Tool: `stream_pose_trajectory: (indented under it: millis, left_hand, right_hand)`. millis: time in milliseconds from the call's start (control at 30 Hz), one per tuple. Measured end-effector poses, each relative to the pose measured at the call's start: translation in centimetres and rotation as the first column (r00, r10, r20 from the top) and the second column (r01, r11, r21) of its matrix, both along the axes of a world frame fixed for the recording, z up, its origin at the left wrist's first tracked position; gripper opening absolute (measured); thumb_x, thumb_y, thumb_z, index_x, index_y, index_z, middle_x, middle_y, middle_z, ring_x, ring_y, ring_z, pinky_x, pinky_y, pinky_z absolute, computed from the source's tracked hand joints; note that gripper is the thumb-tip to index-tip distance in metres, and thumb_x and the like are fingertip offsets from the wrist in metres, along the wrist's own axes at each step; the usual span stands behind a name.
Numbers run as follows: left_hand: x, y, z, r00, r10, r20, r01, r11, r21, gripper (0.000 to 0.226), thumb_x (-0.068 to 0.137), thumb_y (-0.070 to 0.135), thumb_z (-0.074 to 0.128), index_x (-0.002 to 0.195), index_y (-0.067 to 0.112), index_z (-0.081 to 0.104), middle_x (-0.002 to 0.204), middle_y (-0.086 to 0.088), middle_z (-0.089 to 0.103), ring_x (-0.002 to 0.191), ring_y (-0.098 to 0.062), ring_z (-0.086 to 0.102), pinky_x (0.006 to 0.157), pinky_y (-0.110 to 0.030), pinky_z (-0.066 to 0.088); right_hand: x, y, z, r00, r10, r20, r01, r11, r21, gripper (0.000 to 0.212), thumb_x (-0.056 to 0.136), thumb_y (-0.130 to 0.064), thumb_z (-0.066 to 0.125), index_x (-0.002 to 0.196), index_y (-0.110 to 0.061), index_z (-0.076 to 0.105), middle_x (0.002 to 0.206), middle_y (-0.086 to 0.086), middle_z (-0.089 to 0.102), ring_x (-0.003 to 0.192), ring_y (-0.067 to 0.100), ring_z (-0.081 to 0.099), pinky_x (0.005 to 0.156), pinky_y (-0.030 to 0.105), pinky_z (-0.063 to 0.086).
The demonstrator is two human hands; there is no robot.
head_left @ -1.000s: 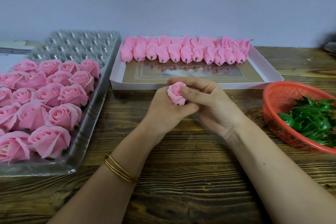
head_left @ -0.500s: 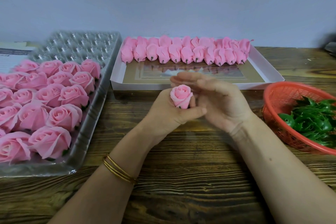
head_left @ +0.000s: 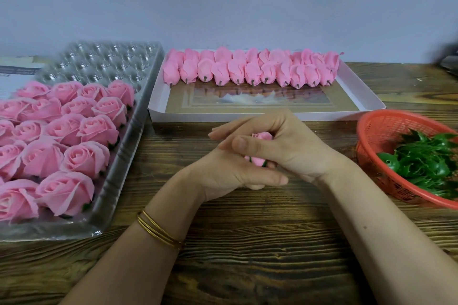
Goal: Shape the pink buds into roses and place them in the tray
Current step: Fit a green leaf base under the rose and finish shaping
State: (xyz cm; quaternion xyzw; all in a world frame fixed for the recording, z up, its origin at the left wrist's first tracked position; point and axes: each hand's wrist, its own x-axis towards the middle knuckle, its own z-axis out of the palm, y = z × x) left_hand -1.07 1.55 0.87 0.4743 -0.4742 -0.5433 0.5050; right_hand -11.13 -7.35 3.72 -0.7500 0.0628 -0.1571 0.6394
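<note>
print on the paper (head_left: pixel 14 74) at upper left is too blurred to read. pink bud (head_left: pixel 261 136) sits at frame centre, sandwiched between the hands: left hand (head_left: pixel 223 171) grips its green-based bottom from below, right hand (head_left: pixel 290 151) is cupped over the top with fingers curled round it, only slivers of petal show. finished roses (head_left: pixel 74 156) fill the near part of the clear tray (head_left: pixel 111 59) at left. unshaped buds (head_left: pixel 247 72) line the white box (head_left: pixel 272 115) behind the hands. red basket (head_left: pixel 366 129) of green calyxes (head_left: pixel 426 163) at right
</note>
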Motion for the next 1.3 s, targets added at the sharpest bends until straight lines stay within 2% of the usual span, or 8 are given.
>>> stream_pose_trajectory:
  millis: [167, 500, 767, 833, 1000, 1100, 1200, 1300]
  left_hand:
    - [0.3, 0.1, 0.0, 0.998, -0.042, -0.054, 0.042, 0.999, -0.002, 0.034, 0.079, -0.012, 0.064, 0.07, 0.019, 0.072, 0.065, 0.007, 0.066, 0.062, -0.002, 0.062, 0.055, -0.013, 0.045]
    - [0.1, -0.1, 0.2, 0.997, 0.019, -0.079, -0.02, 1.0, -0.019, 0.033, 0.069, -0.012, 0.064, 0.064, 0.02, 0.07, 0.061, 0.007, 0.063, 0.059, -0.002, 0.062, 0.051, -0.012, 0.045]
    - [0.1, 0.3, 0.6, 0.995, 0.1, 0.023, -0.098, 0.993, -0.07, 0.033, 0.072, -0.011, 0.068, 0.102, -0.018, 0.058, 0.099, -0.038, 0.061, 0.097, -0.037, 0.064, 0.09, -0.06, 0.049]
    - [0.0, 0.1, 0.4, 0.985, 0.157, 0.065, -0.151, 0.984, -0.092, 0.033, 0.07, -0.007, 0.068, 0.1, -0.018, 0.059, 0.096, -0.037, 0.062, 0.093, -0.036, 0.065, 0.084, -0.052, 0.053]
    - [0.4, -0.5, -0.5, 0.94, 0.301, 0.158, -0.287, 0.952, -0.109, 0.025, 0.075, -0.012, 0.072, 0.067, 0.008, 0.06, 0.059, 0.001, 0.058, 0.056, -0.009, 0.053, 0.056, -0.02, 0.043]
    - [0.5, -0.8, -0.8, 0.907, 0.358, 0.221, -0.334, 0.932, -0.143, 0.023, 0.075, -0.008, 0.074, 0.065, 0.006, 0.059, 0.059, -0.007, 0.058, 0.058, -0.012, 0.053, 0.06, -0.023, 0.045]
    - [0.4, -0.9, -0.8, 0.898, 0.386, 0.211, -0.351, 0.918, -0.184, 0.016, 0.073, -0.014, 0.071, 0.082, -0.014, 0.058, 0.08, -0.035, 0.061, 0.07, -0.026, 0.057, 0.069, -0.037, 0.046]
    - [0.2, -1.0, -0.9, 0.867, 0.426, 0.258, -0.369, 0.898, -0.24, 0.018, 0.073, -0.015, 0.073, 0.088, -0.009, 0.066, 0.085, -0.02, 0.071, 0.085, -0.019, 0.069, 0.074, -0.029, 0.056]
  right_hand:
    - [0.2, 0.0, -0.4, 1.0, 0.018, -0.018, -0.018, 1.0, -0.015, 0.023, 0.08, -0.008, 0.069, 0.102, -0.004, 0.072, 0.113, 0.01, 0.071, 0.112, 0.018, 0.065, 0.096, 0.03, 0.05]
    - [0.1, -0.1, -0.9, 0.996, 0.003, -0.084, -0.011, 0.995, -0.102, 0.026, 0.088, -0.018, 0.063, 0.113, -0.015, 0.068, 0.105, -0.005, 0.072, 0.102, 0.004, 0.065, 0.087, 0.016, 0.047]
    - [-0.1, -0.4, -1.2, 0.976, -0.111, -0.189, 0.045, 0.947, -0.318, 0.054, 0.082, -0.045, 0.061, 0.133, -0.025, 0.057, 0.125, -0.013, 0.064, 0.118, -0.003, 0.055, 0.108, 0.027, 0.04]
    - [-0.2, -0.8, -1.3, 0.968, -0.132, -0.215, 0.049, 0.935, -0.352, 0.061, 0.081, -0.049, 0.061, 0.136, -0.026, 0.053, 0.131, -0.013, 0.06, 0.122, -0.003, 0.052, 0.111, 0.03, 0.038]
    - [-0.4, -1.3, -0.8, 0.95, -0.309, -0.038, 0.308, 0.951, -0.019, 0.046, 0.086, -0.046, 0.056, 0.115, -0.012, 0.067, 0.109, 0.011, 0.071, 0.097, 0.025, 0.066, 0.09, 0.025, 0.048]
    - [0.2, -1.0, -0.7, 0.903, -0.423, 0.078, 0.418, 0.905, 0.077, 0.031, 0.09, -0.04, 0.055, 0.098, -0.014, 0.072, 0.104, 0.001, 0.074, 0.102, 0.011, 0.067, 0.092, 0.025, 0.05]
    - [1.0, 0.0, -1.0, 0.888, -0.447, 0.106, 0.451, 0.892, -0.012, 0.031, 0.088, -0.037, 0.054, 0.088, -0.014, 0.074, 0.09, -0.001, 0.075, 0.087, 0.003, 0.065, 0.082, 0.018, 0.048]
    - [1.5, 0.9, -1.8, 0.891, -0.442, 0.102, 0.453, 0.88, -0.144, 0.036, 0.088, -0.036, 0.056, 0.09, -0.006, 0.075, 0.085, 0.01, 0.073, 0.083, 0.011, 0.066, 0.08, 0.028, 0.049]
